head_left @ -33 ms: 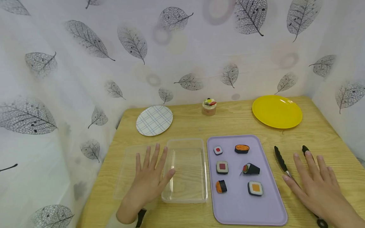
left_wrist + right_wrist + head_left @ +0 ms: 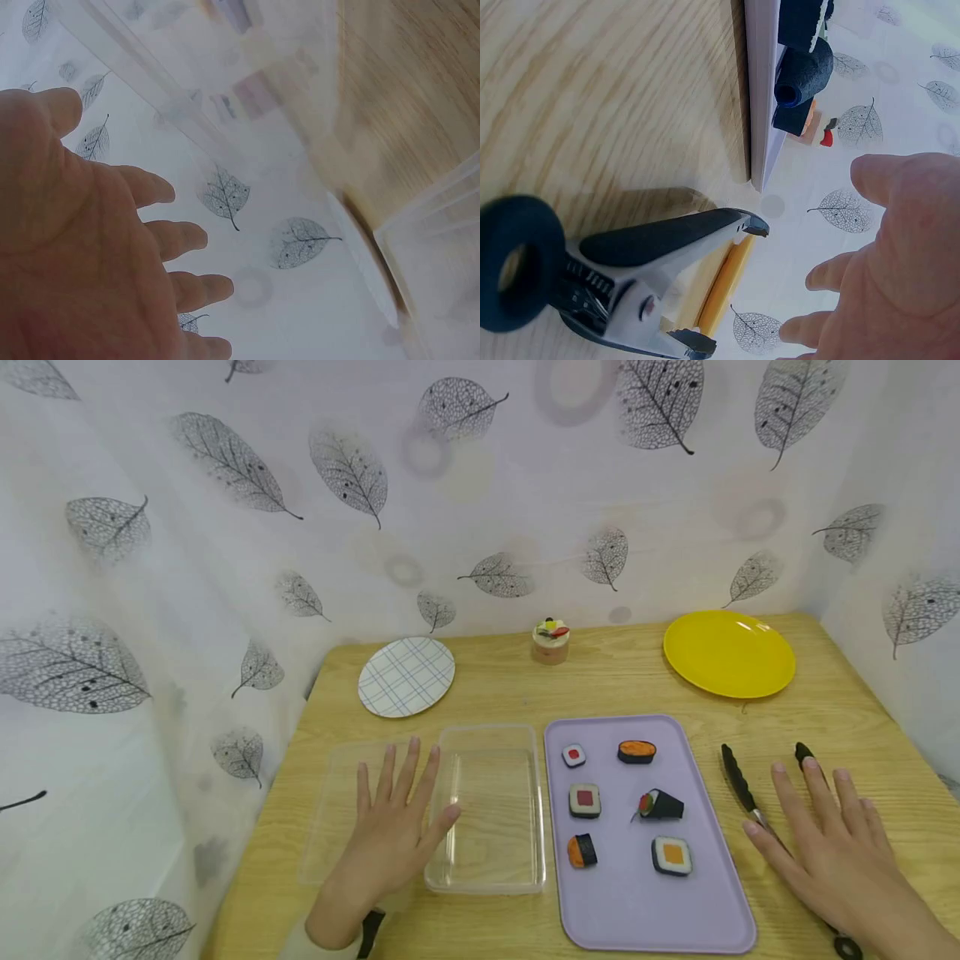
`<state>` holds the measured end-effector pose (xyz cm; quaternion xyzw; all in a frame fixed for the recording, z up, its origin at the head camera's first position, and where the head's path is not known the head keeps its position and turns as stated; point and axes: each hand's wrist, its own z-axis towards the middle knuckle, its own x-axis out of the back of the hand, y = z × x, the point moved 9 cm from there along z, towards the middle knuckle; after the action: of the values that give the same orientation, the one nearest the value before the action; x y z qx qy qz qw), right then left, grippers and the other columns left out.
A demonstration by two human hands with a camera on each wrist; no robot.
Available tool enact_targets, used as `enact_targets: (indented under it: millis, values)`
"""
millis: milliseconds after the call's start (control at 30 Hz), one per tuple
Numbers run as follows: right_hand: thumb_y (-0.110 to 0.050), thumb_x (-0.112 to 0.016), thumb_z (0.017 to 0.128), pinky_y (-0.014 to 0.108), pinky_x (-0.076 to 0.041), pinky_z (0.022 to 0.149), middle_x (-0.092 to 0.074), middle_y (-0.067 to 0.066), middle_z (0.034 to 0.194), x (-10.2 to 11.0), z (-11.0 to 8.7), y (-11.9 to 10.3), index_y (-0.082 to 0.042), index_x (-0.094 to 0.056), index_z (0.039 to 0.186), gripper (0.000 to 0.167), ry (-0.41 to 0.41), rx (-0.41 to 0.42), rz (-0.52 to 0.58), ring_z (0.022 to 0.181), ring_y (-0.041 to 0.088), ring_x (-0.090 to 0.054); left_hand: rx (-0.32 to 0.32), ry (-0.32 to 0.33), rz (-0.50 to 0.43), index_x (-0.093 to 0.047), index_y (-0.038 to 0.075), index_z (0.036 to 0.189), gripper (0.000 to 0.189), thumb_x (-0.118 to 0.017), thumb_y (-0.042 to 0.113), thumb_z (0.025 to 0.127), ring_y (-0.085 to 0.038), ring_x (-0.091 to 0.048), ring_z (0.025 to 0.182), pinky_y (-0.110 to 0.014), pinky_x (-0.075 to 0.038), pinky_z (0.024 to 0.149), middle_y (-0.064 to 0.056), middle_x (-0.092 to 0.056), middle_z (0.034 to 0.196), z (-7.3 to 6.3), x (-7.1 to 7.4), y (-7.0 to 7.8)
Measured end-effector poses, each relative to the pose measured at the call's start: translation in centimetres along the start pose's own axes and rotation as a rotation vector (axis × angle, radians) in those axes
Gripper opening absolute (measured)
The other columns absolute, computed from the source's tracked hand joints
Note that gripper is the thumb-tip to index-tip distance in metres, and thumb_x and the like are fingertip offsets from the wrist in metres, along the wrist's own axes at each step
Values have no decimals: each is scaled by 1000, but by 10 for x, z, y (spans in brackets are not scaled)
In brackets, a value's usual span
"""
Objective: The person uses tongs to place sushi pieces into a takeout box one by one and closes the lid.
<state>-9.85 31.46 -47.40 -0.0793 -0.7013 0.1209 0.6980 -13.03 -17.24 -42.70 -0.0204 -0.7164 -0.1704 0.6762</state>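
Observation:
My left hand (image 2: pixel 393 843) is spread with straight fingers over a clear plastic lid (image 2: pixel 337 810), its thumb overlapping the edge of a clear plastic box (image 2: pixel 491 810). Nothing is in its grasp. In the left wrist view the palm (image 2: pixel 82 262) faces the camera, fingers apart. My right hand (image 2: pixel 843 852) also has its fingers spread, above black-handled tongs (image 2: pixel 741 779) that it partly hides. The tongs (image 2: pixel 660 240) lie on the table with arms apart. Between the hands, a lilac tray (image 2: pixel 637 914) bears several sushi pieces, among them a hand roll (image 2: pixel 662 806) and an orange-topped one (image 2: pixel 636 752).
At the back left lies a checked plate (image 2: pixel 407 677). A small cake (image 2: pixel 551 643) stands at the back middle, and a yellow plate (image 2: pixel 729 654) is at the back right. Leaf-patterned cloth (image 2: pixel 480 485) hangs behind and beside the wooden table (image 2: pixel 480 685).

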Motion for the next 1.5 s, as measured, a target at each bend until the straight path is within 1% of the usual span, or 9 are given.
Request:
enact_targets:
  millis: [233,367,467,667,900,967,1067,1233,1500]
  values:
    - [-52,-53,108,78,17,123,2,45,165,1,-1,2,-3,-10,168,89,16,2,-17,151,68,10,-15,11,-4,-9,25,171,78,-38,63,109,-42,10,164,-77,11,127,-10,1,177,2,0,-1]
    - [-56,-56,105,87,-10,117,-12,55,156,3,-1,8,-4,-8,168,95,2,-36,-29,142,76,-11,-22,3,-18,-9,24,171,78,-38,63,109,-45,6,164,-77,11,127,-12,-2,178,2,-4,-1]
    - [-61,-56,103,91,-29,98,-20,61,144,-2,0,15,-3,-3,168,102,-74,-95,-9,126,80,-24,-23,27,-54,-17,17,170,78,-41,60,109,-49,-9,162,-78,-2,127,-17,-12,177,1,-2,-1]
    - [-68,-56,100,80,-42,79,-35,62,119,-7,-3,24,9,-11,162,109,-152,-196,3,106,75,-39,7,33,-192,-26,5,166,80,-48,56,109,-50,-37,149,-75,-33,120,-28,-33,166,4,1,-7]
    - [-84,-56,90,66,-50,63,-39,54,108,-9,-13,40,16,-10,157,129,-195,-372,-60,95,64,-47,104,-42,-364,-36,3,162,80,-63,51,104,-34,-60,127,-51,-60,102,-20,-51,147,7,-8,-21]
    - [-85,-57,88,58,-50,58,-40,51,103,-10,-15,43,20,-23,147,125,-217,-394,-51,90,58,-49,129,-79,-449,-38,4,161,75,-64,46,105,-27,-64,119,-44,-63,96,-17,-54,144,7,-13,-24]
    - [-84,-60,87,49,-47,51,-43,45,94,-12,-17,44,22,-36,118,113,-238,-372,-28,80,50,-52,137,-123,-560,-42,4,159,68,-65,38,105,-21,-66,111,-37,-64,90,-17,-57,140,6,-19,-27]
    - [-83,-57,90,43,-46,49,-45,36,84,-20,-19,47,18,-45,94,102,-289,-350,-8,72,39,-52,114,-169,-665,-41,0,159,64,-65,28,106,-24,-66,111,-31,-65,85,-21,-58,135,7,-24,-29]
    - [-85,-58,88,43,-49,50,-46,38,86,-25,-13,61,21,-44,96,107,-310,-403,-26,69,36,-52,134,-246,-875,-32,-4,161,57,-53,13,111,-33,-63,106,-30,-67,71,-26,-50,132,5,-33,-30]
